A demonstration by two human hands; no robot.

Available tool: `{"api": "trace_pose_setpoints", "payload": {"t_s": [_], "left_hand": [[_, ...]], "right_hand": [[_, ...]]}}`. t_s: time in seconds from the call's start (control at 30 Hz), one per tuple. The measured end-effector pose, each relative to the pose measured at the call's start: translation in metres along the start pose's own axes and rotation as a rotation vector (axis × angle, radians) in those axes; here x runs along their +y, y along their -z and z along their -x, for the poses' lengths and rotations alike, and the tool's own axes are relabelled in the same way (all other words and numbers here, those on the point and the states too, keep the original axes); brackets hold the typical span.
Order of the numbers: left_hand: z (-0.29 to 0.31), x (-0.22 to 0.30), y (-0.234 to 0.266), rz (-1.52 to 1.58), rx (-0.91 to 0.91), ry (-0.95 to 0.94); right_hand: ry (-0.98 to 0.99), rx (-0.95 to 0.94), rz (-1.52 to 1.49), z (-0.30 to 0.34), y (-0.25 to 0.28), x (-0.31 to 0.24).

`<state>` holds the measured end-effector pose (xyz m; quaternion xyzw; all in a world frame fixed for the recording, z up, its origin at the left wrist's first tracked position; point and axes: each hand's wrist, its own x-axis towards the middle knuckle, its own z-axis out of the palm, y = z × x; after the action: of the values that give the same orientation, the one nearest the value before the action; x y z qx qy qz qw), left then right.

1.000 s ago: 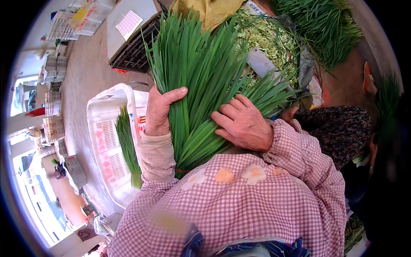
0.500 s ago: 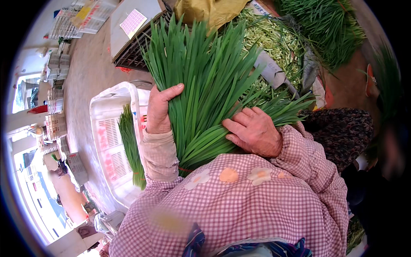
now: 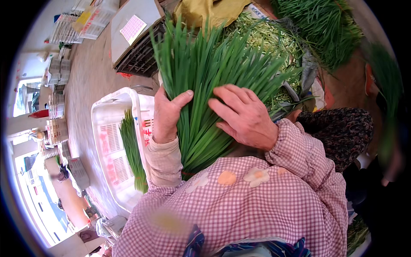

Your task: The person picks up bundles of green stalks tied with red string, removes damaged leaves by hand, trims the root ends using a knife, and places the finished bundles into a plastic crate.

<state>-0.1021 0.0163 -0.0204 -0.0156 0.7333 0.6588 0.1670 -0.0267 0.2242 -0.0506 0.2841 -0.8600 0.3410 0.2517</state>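
Note:
A large fanned bunch of garlic chives (image 3: 201, 98) lies in front of my chest, leaf tips pointing away from me. My left hand (image 3: 169, 111) grips its left edge, thumb lying over the leaves and fingers hidden beneath. On top, toward the right side, my right hand (image 3: 246, 115) touches the leaves with its fingers stretched and a little apart. A red band shows in part at the bunch's near end, by my checked smock (image 3: 257, 201). To the left, a white plastic basket (image 3: 139, 111) holds a smaller tied bunch of chives (image 3: 132, 150).
Beyond my bunch lies a heap of cut pale stalks (image 3: 261, 36) with a yellow sack (image 3: 209, 13) beside it. More chives (image 3: 321, 30) are piled at the far right. A board-topped crate (image 3: 137, 32) stands at far left. At the right edge, a blurred hand (image 3: 394, 169) holds chives.
My right hand has moved up and left across the leaves, its fingers straightening from a curled grip. The leaves on the right have swung upward into the fan. My left hand still holds on.

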Motion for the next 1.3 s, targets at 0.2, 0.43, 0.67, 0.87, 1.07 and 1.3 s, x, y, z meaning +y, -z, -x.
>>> {"api": "trace_pose_setpoints", "payload": {"t_s": [0.2, 0.43, 0.67, 0.87, 1.07, 1.3], "left_hand": [[0.006, 0.002, -0.019, -0.578, -0.175, -0.388], [-0.002, -0.004, 0.005, -0.11, -0.027, 0.052], [0.021, 0.024, 0.014, 0.037, -0.012, 0.048], [0.059, 0.086, -0.029, -0.599, 0.042, -0.463], [0.083, 0.098, -0.046, -0.78, -0.913, -0.645], [0.001, 0.109, 0.005, -1.302, -0.519, -0.584]], "right_hand": [[-0.345, -0.456, 0.054, 0.021, -0.013, 0.001], [-0.337, -0.437, 0.035, 0.044, 0.007, -0.015], [-0.229, -0.417, 0.013, 0.034, 0.012, -0.001], [-0.132, -0.482, 0.093, -0.038, 0.0, 0.062], [-0.204, -0.522, 0.042, -0.05, -0.05, 0.078], [-0.313, -0.547, 0.092, -0.018, -0.013, 0.072]]}}
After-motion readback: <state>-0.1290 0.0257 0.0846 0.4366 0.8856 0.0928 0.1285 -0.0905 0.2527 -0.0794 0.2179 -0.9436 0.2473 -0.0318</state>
